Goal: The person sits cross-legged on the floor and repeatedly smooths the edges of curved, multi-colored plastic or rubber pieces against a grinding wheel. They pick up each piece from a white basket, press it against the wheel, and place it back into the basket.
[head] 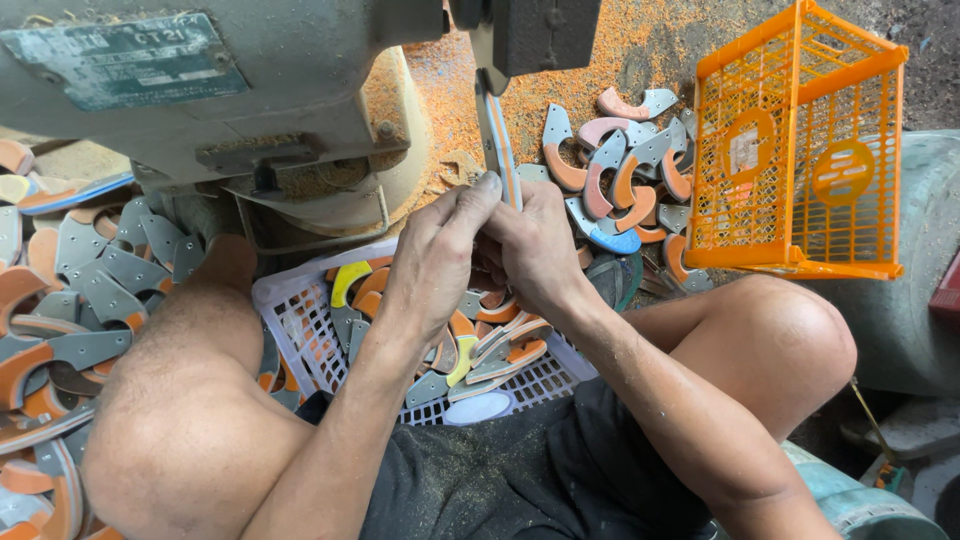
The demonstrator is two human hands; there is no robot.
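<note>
My left hand [435, 255] and my right hand [532, 245] meet in the middle of the view, both gripping one curved, flat piece [497, 140] with grey faces and an orange edge. The piece stands upright and reaches up toward the dark head [535, 35] of a grey-green machine [200, 80]. Below my hands, between my bare knees, a white lattice basket [300, 320] holds several similar curved pieces in grey, orange and yellow.
An empty orange plastic crate [800, 150] lies on its side at the right. Piles of curved grey-and-orange pieces lie on the floor at the left [70, 290] and behind my hands [620, 170]. Orange dust [600, 70] covers the ground.
</note>
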